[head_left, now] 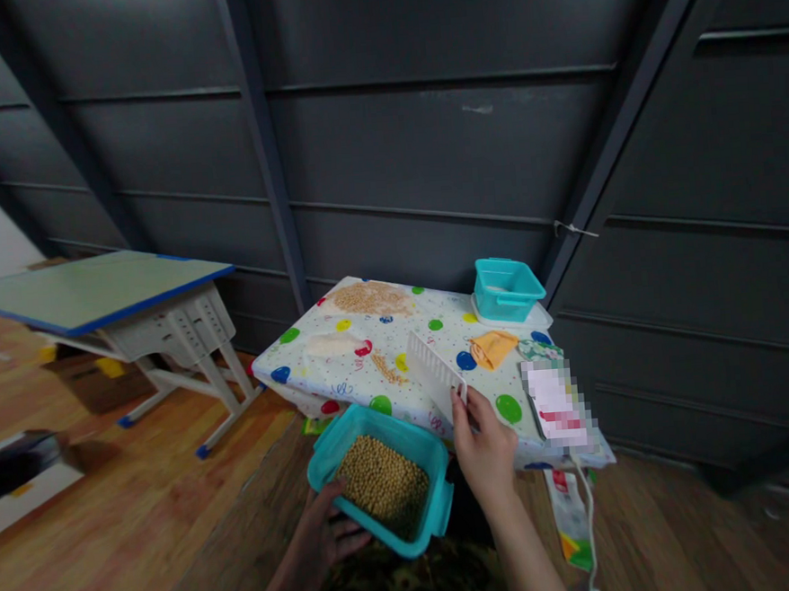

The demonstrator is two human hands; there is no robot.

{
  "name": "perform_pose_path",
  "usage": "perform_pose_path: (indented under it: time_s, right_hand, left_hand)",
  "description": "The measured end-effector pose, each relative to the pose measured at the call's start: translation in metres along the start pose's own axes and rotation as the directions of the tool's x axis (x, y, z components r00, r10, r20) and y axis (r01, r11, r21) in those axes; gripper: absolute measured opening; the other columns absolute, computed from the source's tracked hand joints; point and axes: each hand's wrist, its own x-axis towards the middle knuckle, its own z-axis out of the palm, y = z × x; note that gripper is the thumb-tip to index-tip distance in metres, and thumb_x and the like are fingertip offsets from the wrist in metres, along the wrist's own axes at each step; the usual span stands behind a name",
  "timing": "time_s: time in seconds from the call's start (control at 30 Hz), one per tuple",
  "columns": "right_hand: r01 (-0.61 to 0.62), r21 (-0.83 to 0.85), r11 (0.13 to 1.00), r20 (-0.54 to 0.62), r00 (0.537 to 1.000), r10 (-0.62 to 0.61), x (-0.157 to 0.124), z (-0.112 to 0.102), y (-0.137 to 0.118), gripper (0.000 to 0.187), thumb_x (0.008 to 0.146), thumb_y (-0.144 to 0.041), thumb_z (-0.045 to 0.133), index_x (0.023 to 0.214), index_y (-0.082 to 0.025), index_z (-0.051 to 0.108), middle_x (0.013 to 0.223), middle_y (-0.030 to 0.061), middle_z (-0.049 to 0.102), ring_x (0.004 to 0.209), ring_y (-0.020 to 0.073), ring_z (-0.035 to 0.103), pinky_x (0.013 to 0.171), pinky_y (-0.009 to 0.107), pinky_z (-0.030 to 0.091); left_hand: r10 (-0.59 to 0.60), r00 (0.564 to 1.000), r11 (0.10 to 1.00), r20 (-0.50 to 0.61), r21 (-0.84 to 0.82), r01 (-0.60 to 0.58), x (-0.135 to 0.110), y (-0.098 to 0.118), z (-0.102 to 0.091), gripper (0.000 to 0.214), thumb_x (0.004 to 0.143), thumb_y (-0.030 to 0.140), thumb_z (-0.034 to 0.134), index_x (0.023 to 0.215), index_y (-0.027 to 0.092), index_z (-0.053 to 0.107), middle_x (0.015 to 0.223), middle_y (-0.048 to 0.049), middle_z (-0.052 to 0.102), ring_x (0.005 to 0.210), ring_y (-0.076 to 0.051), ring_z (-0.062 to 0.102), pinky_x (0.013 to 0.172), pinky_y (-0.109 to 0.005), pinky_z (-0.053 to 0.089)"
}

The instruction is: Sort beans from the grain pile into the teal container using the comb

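Note:
My left hand (330,534) grips the near edge of a teal plastic box (325,458) filled with soybeans (384,485), held just below the front edge of a small table with a polka-dot cloth (437,324). My right hand (483,447) is closed on a white ribbed plastic scraper (433,371), which stands tilted on the cloth at the table's front edge. A small trail of beans (387,368) lies on the cloth left of the scraper. A large pile of beans (371,297) sits at the far left, with a white heap (334,343) in front of it.
A second teal box (506,288) stands on a white lid at the table's back right. An orange cloth (493,347) and a blurred packet (556,403) lie on the right side. A green-topped desk (90,290) stands to the left on the wooden floor. Dark panelled wall behind.

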Motion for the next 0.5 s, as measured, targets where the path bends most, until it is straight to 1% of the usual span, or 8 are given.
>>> perform_pose_path:
  time_s: [0.07, 0.13, 0.2, 0.3, 0.4, 0.5]
  right_hand:
    - [0.051, -0.006, 0.999, 0.016, 0.999, -0.050, -0.001, -0.007, -0.008, 0.043, 0.114, -0.051, 0.054, 0.111, -0.020, 0.083, 0.100, 0.0107, 0.088, 0.071, 0.0235, 0.084, 0.061, 0.028, 0.065]
    - [0.104, -0.008, 0.995, 0.020, 0.994, -0.104, -0.002, -0.015, -0.015, 0.041, 0.115, -0.046, 0.054, 0.110, -0.017, 0.083, 0.097, 0.0104, 0.088, 0.068, 0.0217, 0.084, 0.059, 0.025, 0.064]
    - [0.159, -0.001, 0.987, 0.014, 0.987, -0.159, -0.003, -0.021, -0.021, 0.037, 0.116, -0.041, 0.056, 0.110, -0.016, 0.082, 0.094, 0.0101, 0.088, 0.067, 0.0209, 0.084, 0.058, 0.023, 0.064]
    - [0.222, 0.011, 0.975, -0.007, 0.975, -0.222, -0.003, -0.027, -0.026, 0.032, 0.116, -0.036, 0.056, 0.110, -0.017, 0.082, 0.092, 0.0093, 0.088, 0.067, 0.0208, 0.084, 0.061, 0.022, 0.065]
    - [0.271, 0.030, 0.962, -0.020, 0.962, -0.271, -0.002, -0.028, -0.025, 0.028, 0.116, -0.031, 0.057, 0.111, -0.017, 0.081, 0.093, 0.0085, 0.088, 0.066, 0.0205, 0.084, 0.063, 0.022, 0.067]
    - [0.317, 0.071, 0.946, -0.013, 0.948, -0.317, -0.001, -0.030, -0.026, 0.022, 0.114, -0.025, 0.060, 0.113, -0.017, 0.081, 0.096, 0.0083, 0.088, 0.067, 0.0200, 0.084, 0.068, 0.023, 0.069]
  left_hand:
    - [0.006, 1.000, 1.000, 0.003, -0.011, -0.006, 0.003, -0.004, -0.003, 0.060, 0.098, 0.040, 0.066, 0.151, 0.018, 0.049, 0.122, -0.0194, 0.074, 0.090, -0.038, 0.084, 0.088, -0.054, 0.069]
    - [0.029, 0.999, 0.999, 0.030, -0.025, -0.028, 0.008, -0.009, -0.008, 0.065, 0.094, 0.045, 0.070, 0.151, 0.022, 0.048, 0.124, -0.0188, 0.076, 0.097, -0.040, 0.084, 0.092, -0.056, 0.069]
    - [0.044, 0.997, 0.999, 0.058, -0.026, -0.042, 0.013, -0.012, -0.012, 0.063, 0.094, 0.047, 0.071, 0.149, 0.024, 0.050, 0.115, -0.0155, 0.080, 0.097, -0.040, 0.085, 0.093, -0.055, 0.069]
    - [0.032, 0.998, 0.999, 0.047, -0.028, -0.031, 0.020, -0.012, -0.016, 0.058, 0.096, 0.045, 0.067, 0.147, 0.024, 0.052, 0.101, -0.0110, 0.083, 0.091, -0.039, 0.086, 0.089, -0.053, 0.070]
    - [0.032, 0.998, 0.999, 0.054, -0.024, -0.031, 0.024, -0.009, -0.016, 0.056, 0.097, 0.041, 0.066, 0.148, 0.022, 0.052, 0.090, -0.0074, 0.085, 0.086, -0.037, 0.086, 0.085, -0.050, 0.070]
    - [0.055, 0.996, 0.998, 0.065, -0.011, -0.055, 0.022, -0.003, -0.013, 0.051, 0.096, 0.037, 0.066, 0.144, 0.022, 0.055, 0.082, -0.0031, 0.084, 0.080, -0.034, 0.086, 0.082, -0.045, 0.070]
